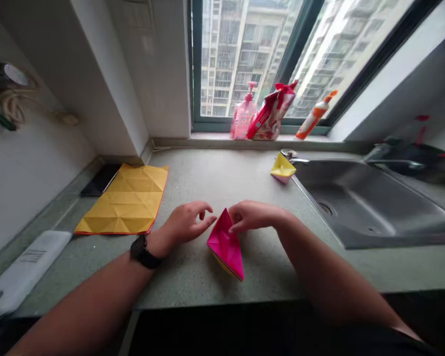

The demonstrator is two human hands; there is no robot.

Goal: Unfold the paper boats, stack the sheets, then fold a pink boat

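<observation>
Creased yellow paper (128,200) lies near the back left corner of the countertop (200,170). The left hand (187,221), fingers parted, holds nothing beside a pink paper boat (226,245) near the front edge. The right hand (257,216) is at its right side; whether those curled fingers grip, I cannot tell. A yellow paper boat (283,168) sits by the sink (359,198).
</observation>
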